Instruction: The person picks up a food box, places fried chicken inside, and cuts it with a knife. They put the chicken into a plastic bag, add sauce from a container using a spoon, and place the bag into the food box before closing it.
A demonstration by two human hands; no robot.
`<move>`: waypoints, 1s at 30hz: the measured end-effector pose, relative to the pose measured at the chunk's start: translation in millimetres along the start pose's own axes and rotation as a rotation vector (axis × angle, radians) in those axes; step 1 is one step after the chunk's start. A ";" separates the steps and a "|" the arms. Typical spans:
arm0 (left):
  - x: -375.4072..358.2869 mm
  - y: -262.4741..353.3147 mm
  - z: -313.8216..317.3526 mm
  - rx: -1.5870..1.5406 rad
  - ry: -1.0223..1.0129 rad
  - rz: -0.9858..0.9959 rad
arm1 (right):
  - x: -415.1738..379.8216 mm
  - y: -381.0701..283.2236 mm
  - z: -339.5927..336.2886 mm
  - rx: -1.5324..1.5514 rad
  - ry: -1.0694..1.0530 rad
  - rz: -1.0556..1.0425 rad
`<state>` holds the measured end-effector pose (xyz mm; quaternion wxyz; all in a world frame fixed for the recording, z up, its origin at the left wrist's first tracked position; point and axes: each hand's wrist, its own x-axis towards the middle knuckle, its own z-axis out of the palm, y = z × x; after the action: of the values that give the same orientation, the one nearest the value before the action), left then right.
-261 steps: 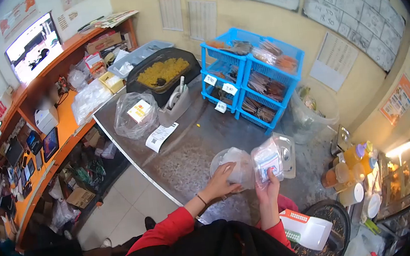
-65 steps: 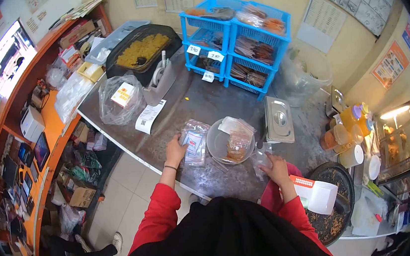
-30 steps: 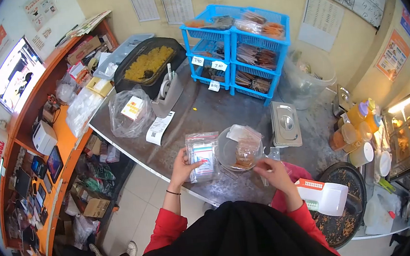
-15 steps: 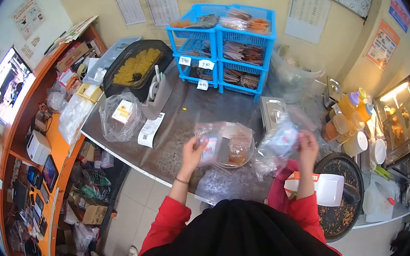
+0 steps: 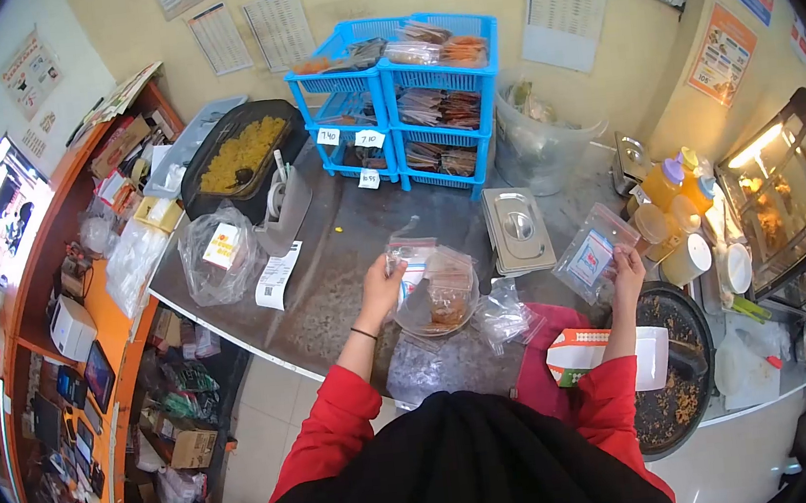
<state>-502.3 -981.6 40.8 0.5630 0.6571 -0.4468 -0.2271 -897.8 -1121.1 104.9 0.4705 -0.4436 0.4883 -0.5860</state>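
Observation:
My left hand (image 5: pixel 381 291) pinches a small clear zip bag with a printed label (image 5: pixel 412 262), held over the left side of a round clear plastic container (image 5: pixel 413 319). In that container lies a packet of brown food (image 5: pixel 447 298). Out to the right, my right hand (image 5: pixel 627 272) grips the lower right edge of another clear zip bag (image 5: pixel 578 277), which bears a blue-edged label with red print. A crumpled clear plastic bag (image 5: pixel 506 317) lies on the table between my hands. Beyond it stands a lidded metal pan (image 5: pixel 519 229).
Blue stacked baskets (image 5: pixel 393 135) with packets stand at the back. To the left are a dark tub of yellow food (image 5: pixel 246 155), a receipt (image 5: pixel 280 276) and a bagged box (image 5: pixel 222 246). A round black tray (image 5: pixel 671 420), sauce bottles (image 5: pixel 663 183) and a lit glass cabinet (image 5: pixel 769 203) are on the right.
My right hand has moved right with its zip bag, which now lies flatter and apart from the crumpled plastic. The left hand stays by the container. The camera view has shifted.

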 end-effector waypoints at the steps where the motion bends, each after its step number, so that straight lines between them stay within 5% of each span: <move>1: 2.2 -10.5 -0.5 0.007 0.014 -0.002 | 2.1 -0.1 2.5 0.001 -0.012 0.024; 5: -6.6 12.0 6.0 -0.360 -0.118 -0.223 | 13.6 1.2 13.2 0.008 -0.068 0.102; 8: -3.1 10.1 -0.8 0.188 -0.081 -0.049 | 28.9 25.2 6.9 -0.150 -0.119 0.155; 10: -3.3 13.6 -5.7 0.533 -0.143 -0.206 | 50.4 59.2 -3.0 -0.459 -0.197 0.192; 12: -4.0 21.0 -5.9 0.703 -0.088 -0.188 | 37.6 82.8 7.1 -1.090 0.197 -0.699; 14: -12.1 29.0 -2.0 0.694 0.076 -0.006 | -3.4 14.8 37.5 -1.060 0.268 -0.829; 16: -13.7 39.4 -5.3 0.683 0.079 -0.008 | -60.0 -36.5 67.0 -0.615 -0.118 -0.528; 18: -21.1 40.7 -9.4 0.715 0.139 0.174 | -110.7 -42.1 86.3 -0.677 -0.691 -0.495; 19: -21.5 34.6 -12.3 0.768 0.050 0.255 | -142.3 -38.6 102.0 -0.667 -0.904 -0.312; 21: -25.1 17.1 -16.2 0.862 -0.138 0.421 | -170.4 -16.3 130.3 -0.827 -1.137 -0.817; 24: -28.4 10.3 -12.8 0.763 -0.201 0.359 | -176.0 53.7 146.7 -1.069 -1.056 -1.121; 28: -26.5 20.5 -20.4 0.733 -0.253 0.381 | -164.0 63.7 151.2 -0.629 -1.072 -0.788; 30: -22.5 15.3 -24.0 0.644 -0.247 0.429 | -162.2 62.6 155.5 -0.605 -0.894 -0.441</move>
<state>-499.4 -949.1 56.9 0.3052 0.6596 -0.6862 -0.0300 -711.5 -990.5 53.4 0.3503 -0.8536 0.2841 -0.2607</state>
